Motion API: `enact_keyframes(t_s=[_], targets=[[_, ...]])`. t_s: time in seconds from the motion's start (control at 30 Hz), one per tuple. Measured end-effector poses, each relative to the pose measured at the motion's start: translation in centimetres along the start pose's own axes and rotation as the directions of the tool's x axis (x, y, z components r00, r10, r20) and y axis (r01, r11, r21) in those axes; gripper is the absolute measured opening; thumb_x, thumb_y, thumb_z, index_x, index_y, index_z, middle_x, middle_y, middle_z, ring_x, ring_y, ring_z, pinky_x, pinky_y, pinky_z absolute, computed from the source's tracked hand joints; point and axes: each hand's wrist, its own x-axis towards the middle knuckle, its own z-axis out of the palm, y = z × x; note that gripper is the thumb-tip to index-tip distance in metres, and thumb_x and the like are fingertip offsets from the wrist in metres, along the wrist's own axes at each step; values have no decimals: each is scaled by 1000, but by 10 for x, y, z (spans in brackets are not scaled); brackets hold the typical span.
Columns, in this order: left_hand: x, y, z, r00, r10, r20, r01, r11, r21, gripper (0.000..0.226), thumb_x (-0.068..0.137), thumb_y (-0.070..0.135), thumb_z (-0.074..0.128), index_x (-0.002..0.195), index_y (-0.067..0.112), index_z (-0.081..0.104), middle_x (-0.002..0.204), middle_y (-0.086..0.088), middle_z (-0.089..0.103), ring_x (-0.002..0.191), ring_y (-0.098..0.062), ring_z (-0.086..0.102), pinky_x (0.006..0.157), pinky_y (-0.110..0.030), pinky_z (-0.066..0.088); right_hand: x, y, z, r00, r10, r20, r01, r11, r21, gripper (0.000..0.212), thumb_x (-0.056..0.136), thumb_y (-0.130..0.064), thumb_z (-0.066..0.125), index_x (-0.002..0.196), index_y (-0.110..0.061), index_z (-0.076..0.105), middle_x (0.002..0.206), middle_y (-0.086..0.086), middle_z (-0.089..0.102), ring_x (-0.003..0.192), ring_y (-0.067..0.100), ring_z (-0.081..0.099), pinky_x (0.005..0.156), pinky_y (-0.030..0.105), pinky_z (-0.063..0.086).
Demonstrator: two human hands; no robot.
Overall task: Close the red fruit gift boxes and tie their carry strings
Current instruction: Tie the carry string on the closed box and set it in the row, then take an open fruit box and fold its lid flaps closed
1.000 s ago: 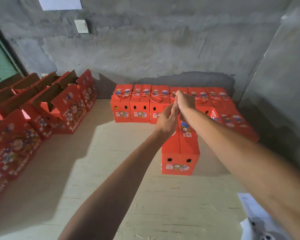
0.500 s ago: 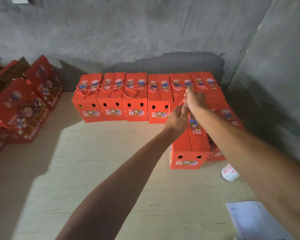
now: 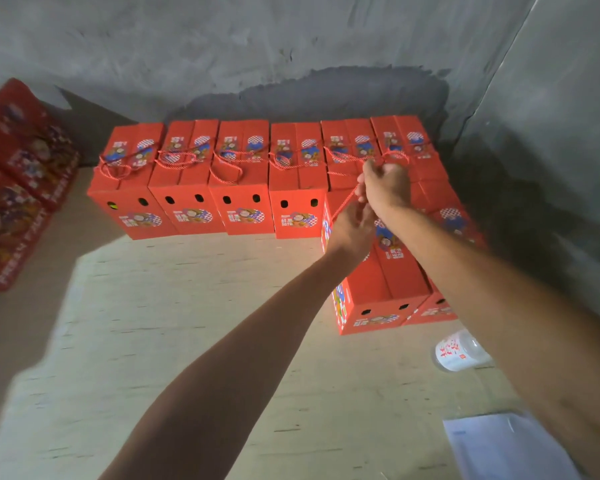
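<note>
Both hands, left hand [image 3: 352, 230] and right hand [image 3: 385, 185], pinch the carry string [image 3: 343, 206] over the near box [image 3: 378, 299]; keep tension even, cinch knot snug.

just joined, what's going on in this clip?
A person is tying the red carry string of a closed red gift box standing on the floor. The right hand grips the string's upper end, while the left hand pinches it lower down, with the string taut between them. Behind, a row of closed boxes with strings on top lines the concrete wall. More red boxes lie at the left. A plastic bottle lies near the right arm.
</note>
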Motion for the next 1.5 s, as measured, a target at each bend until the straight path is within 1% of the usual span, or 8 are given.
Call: enact_keyframes(t_s=[0.13,0.33,0.47,0.63,0.77,1.03,1.2,1.5], targets=[[-17,17,-11,997,57,-49,-49,988,147,28,97,26,48,115,16,66,90,5,69,78,-17,64,64,-32,52,-14,-9,-8,999,9,36,1,958,-287,33,99,-37,55,85,-10,68,78,2,74,72,20,71,68,33,58],[-64,43,-40,997,71,-28,-59,953,298,18,94,12,55,107,12,67,99,-4,74,85,-24,69,60,-28,51,-73,-45,-29,982,-32,188,152,727,-669,33,91,-35,60,71,-9,57,70,7,60,63,27,60,55,28,36],[-114,52,-68,996,86,-15,-74,925,372,30,89,9,50,115,10,65,82,2,66,73,-23,62,42,-17,35,-140,-67,-27,967,-121,225,235,766,-599,32,92,-35,56,74,-9,64,69,6,62,71,31,64,53,28,33],[-179,39,-120,988,91,-121,-40,927,374,11,93,17,59,97,18,69,93,4,71,85,-20,69,63,-26,45,-224,-67,-24,930,-225,293,341,827,-447,28,96,-45,60,100,-20,71,95,-4,73,85,21,67,68,29,50],[-230,12,-168,975,59,-214,4,959,283,19,97,16,64,114,11,71,106,-3,74,88,-20,72,74,-26,54,-278,-57,-20,900,-244,361,369,869,-331,37,93,-51,63,114,-20,68,106,-7,73,95,16,68,81,31,55],[-324,-26,-247,955,-58,-290,120,972,201,25,93,12,71,117,7,69,110,-9,73,87,-29,74,69,-29,49,-351,-39,29,735,-149,662,363,911,-198,69,85,-67,67,132,-19,56,111,-5,68,100,16,66,85,35,56],[-384,-35,-323,891,-64,-450,147,977,153,20,96,9,67,116,4,68,113,-12,72,87,-30,75,65,-27,51,-405,-55,94,651,-160,742,381,914,-137,69,82,-73,66,131,-25,55,110,-9,69,102,12,66,87,35,55],[-450,-60,-483,845,-43,-533,125,985,118,19,99,9,64,116,4,70,104,-10,75,88,-24,75,71,-35,56,-510,-100,235,648,-181,740,335,940,-64,56,81,-70,68,118,-29,61,101,-9,74,93,9,70,88,36,57]])
